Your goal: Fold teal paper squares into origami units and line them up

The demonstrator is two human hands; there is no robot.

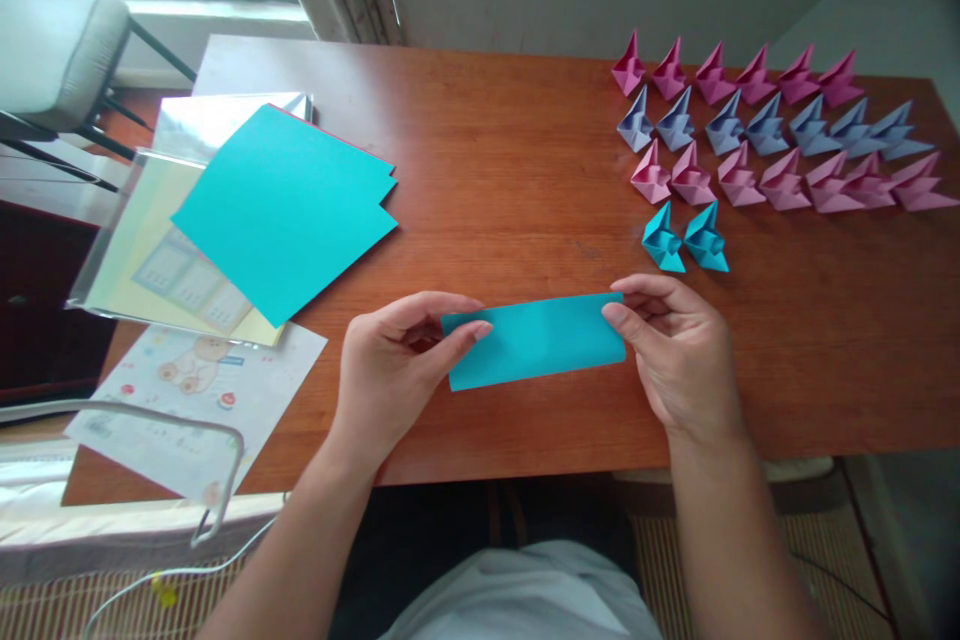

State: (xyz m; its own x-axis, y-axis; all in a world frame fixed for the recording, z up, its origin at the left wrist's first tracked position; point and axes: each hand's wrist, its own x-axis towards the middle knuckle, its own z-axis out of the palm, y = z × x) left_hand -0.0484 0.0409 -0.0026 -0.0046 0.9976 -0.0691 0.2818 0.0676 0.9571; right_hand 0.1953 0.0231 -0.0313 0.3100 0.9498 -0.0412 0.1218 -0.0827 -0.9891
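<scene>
Blue paper strip [538, 342]: located over the brown table [480, 190], long side across; taken here as clock centre. Left hand [397, 360]: pinching the strip's 9 o'clock end between thumb and fingers. Right hand [679, 350]: same grip at the 3 o'clock end, upper corner. Two blue folded shapes [661, 242] stand at 2 o'clock. Blue sheets [292, 210] lie at 10 o'clock, overlapping clear-covered packs [109, 260].

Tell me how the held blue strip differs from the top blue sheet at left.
The strip is long and narrow; the sheet is broader and larger. The left hand and right hand hold the strip, while neither touches the sheet. Both are bright blue.
</scene>
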